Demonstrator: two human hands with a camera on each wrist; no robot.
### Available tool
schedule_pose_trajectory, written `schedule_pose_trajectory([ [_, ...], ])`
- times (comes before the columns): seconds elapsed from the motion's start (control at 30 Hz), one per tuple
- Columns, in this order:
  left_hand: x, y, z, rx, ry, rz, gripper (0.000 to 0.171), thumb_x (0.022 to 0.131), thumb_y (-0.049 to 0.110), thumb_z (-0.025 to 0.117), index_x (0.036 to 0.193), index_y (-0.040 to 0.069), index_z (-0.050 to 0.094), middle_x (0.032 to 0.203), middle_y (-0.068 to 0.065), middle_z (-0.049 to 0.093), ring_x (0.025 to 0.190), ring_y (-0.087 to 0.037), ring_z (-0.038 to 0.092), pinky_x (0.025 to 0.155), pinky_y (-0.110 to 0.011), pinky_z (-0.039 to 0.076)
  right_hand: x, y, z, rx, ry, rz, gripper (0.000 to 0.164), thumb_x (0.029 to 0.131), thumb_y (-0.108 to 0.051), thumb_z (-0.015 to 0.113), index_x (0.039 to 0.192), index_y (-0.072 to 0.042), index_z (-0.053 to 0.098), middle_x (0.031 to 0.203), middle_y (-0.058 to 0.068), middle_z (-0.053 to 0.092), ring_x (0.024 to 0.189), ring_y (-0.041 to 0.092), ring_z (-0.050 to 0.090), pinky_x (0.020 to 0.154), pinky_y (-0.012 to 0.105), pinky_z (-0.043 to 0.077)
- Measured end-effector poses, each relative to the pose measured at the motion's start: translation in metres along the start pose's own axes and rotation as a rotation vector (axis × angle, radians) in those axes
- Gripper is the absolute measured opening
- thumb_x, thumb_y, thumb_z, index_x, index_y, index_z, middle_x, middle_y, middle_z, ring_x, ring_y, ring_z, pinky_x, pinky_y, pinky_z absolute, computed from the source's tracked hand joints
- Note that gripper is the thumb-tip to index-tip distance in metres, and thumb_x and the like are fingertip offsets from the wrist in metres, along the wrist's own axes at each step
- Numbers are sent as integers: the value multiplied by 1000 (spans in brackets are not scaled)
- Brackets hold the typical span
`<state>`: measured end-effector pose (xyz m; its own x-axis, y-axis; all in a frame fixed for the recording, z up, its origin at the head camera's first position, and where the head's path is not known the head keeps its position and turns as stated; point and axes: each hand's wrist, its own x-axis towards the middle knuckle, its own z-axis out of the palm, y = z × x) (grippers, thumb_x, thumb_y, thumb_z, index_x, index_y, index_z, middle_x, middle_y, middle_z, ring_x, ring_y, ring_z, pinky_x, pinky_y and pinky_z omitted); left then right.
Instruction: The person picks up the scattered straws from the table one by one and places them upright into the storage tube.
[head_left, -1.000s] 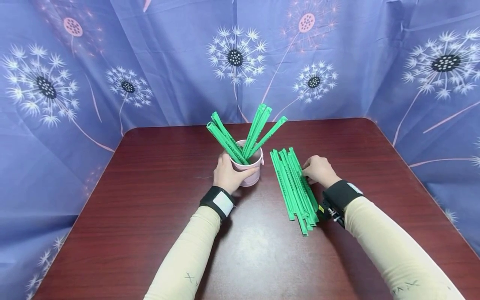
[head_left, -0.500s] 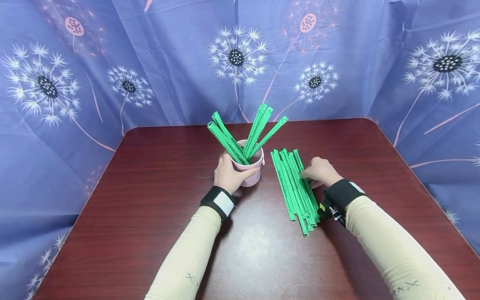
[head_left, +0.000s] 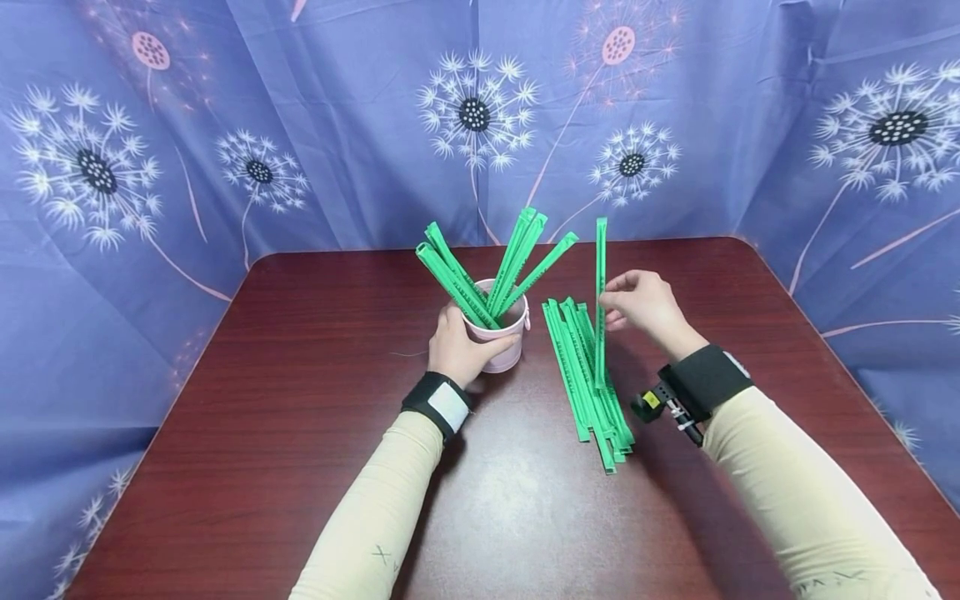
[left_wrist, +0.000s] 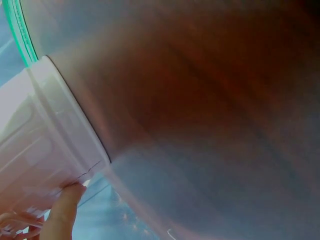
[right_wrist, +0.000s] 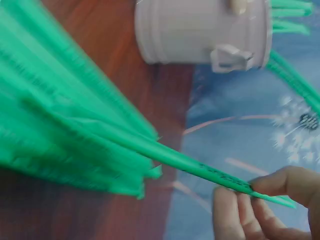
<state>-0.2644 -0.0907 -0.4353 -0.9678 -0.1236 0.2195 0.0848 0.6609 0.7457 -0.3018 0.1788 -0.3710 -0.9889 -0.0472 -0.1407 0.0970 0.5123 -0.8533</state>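
My left hand (head_left: 455, 346) grips the side of a small pale pink bucket (head_left: 504, 358) on the table, thumb along its front. Several green wrapped straws (head_left: 517, 254) with dark print lean in the bucket, fanned out above its rim. With thumb and fingertips, my right hand (head_left: 647, 307) pinches one green wrapped straw (head_left: 601, 267), held nearly upright over the pile. In the right wrist view this straw (right_wrist: 172, 158) slants across the pile, blurred at its far end. The pile of wrapped straws (head_left: 577, 367) lies side by side on the table, right of the bucket.
The dark red wooden table (head_left: 315, 400) has rounded back corners. Blue cloth (head_left: 360, 125) printed with dandelions hangs behind it and at both sides. A wrist band with a small camera (head_left: 651, 402) juts out below my right hand.
My right hand has lifted one wrapped straw off the right side of the pile and swung it upright, moving up and away from me. The left hand and bucket have stayed put.
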Motion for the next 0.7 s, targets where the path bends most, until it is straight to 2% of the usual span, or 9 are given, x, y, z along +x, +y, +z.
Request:
schedule_pose_trajectory([
  [0.17,2,-2,1,-1,2,1,92,66,50,88,139,13,46,135,-13,55,123,-34,58,99,-51,48,-9,-21,6,188,109,-141,32,91,-10,60,117,8,55,84,-1,67,64,7,70,71,34,61],
  [0.27,2,-2,1,3,1,-4,93,66,50,87,140,13,46,135,-13,55,123,-34,58,99,-52,48,-14,-31,11,314,179,-212,23,89,-6,62,110,3,57,79,-5,66,63,7,69,68,32,61],
  [0.4,1,0,0,7,3,-8,94,66,50,87,140,11,46,136,-14,55,123,-34,58,99,-52,49,-19,-42,16,453,258,-286,16,86,0,64,101,0,59,76,-5,67,62,9,69,64,31,61],
  [0.5,0,1,-1,6,2,-10,93,66,49,88,141,11,46,136,-14,55,123,-34,58,99,-51,49,-23,-49,20,505,291,-331,15,85,2,64,100,1,59,76,-2,67,62,12,70,64,30,60],
  [0.7,0,1,-2,0,-5,-12,92,66,48,88,141,13,45,136,-14,55,123,-35,58,98,-51,49,-28,-60,26,569,292,-403,13,85,2,64,97,-2,60,78,1,67,63,15,71,67,33,61],
])
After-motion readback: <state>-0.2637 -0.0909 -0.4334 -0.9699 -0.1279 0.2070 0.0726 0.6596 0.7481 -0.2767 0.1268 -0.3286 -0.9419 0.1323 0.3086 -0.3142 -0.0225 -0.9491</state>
